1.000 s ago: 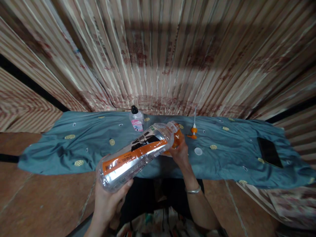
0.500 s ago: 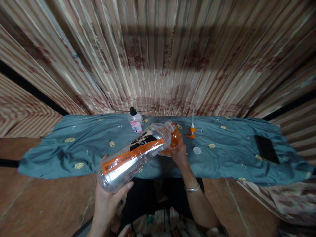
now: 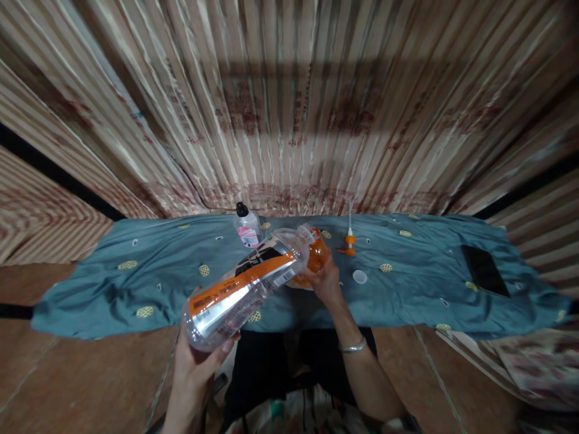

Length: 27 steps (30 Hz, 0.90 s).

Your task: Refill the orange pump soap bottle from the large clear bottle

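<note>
Clear plastic, banded in orange, silver and black, the big bottle [image 3: 246, 286] slants across the space in front of you, above the table, its base toward your lower left and its neck toward the middle. Your left hand [image 3: 194, 364] is clamped around the base, with the thumb along the near side. Your right hand [image 3: 324, 282] is closed on the orange bottle [image 3: 318, 250], which is partly hidden behind your fingers and the big bottle's neck. The two necks overlap in view; you cannot tell from here whether they touch.

Just right of your right hand, an orange and white pump [image 3: 350, 241] lies on the cloth [image 3: 167, 241], its tube pointing away from you. Nearer you is a small whitish disc [image 3: 360, 276]. Beyond the big bottle, to the left, stands a pink-labelled bottle [image 3: 248, 234] with a black top. Well apart on your right lies a dark, flat, phone-like slab [image 3: 485, 270].

The cloth is teal with yellow motifs. Behind it hangs a striped curtain [image 3: 289, 144] with reddish prints. You wear a silvery bracelet [image 3: 353, 346] on your right wrist; brown floor [image 3: 113, 374] shows below the cloth.
</note>
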Each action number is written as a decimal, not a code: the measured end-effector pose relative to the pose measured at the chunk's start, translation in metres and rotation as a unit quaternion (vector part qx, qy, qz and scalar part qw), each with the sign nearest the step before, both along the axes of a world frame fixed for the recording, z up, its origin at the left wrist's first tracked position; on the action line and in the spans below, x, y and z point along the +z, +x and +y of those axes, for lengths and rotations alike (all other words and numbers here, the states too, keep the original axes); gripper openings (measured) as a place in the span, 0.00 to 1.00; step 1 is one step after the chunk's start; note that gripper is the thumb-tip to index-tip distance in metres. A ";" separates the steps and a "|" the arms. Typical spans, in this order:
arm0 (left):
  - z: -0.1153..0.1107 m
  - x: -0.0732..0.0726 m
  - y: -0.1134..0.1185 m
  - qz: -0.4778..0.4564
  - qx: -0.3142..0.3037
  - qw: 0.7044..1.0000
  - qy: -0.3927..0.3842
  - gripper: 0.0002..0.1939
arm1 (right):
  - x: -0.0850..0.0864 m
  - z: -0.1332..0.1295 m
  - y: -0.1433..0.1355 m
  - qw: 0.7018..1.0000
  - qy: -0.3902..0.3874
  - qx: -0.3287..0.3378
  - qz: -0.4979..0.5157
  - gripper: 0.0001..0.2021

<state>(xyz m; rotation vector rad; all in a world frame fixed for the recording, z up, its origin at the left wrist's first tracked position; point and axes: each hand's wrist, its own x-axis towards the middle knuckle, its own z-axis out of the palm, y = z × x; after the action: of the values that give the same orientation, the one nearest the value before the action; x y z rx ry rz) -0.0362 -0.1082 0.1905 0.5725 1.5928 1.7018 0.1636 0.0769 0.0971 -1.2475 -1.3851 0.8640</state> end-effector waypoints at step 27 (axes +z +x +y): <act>0.004 0.000 -0.008 0.023 -0.007 1.000 0.004 0.54 | 0.003 0.001 0.000 1.000 -0.020 0.006 0.004 0.33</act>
<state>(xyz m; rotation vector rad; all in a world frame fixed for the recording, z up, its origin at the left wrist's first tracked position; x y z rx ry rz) -0.0443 -0.1039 0.1903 0.6295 1.6107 1.6968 0.1638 0.0776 0.0999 -1.2664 -1.3756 0.9076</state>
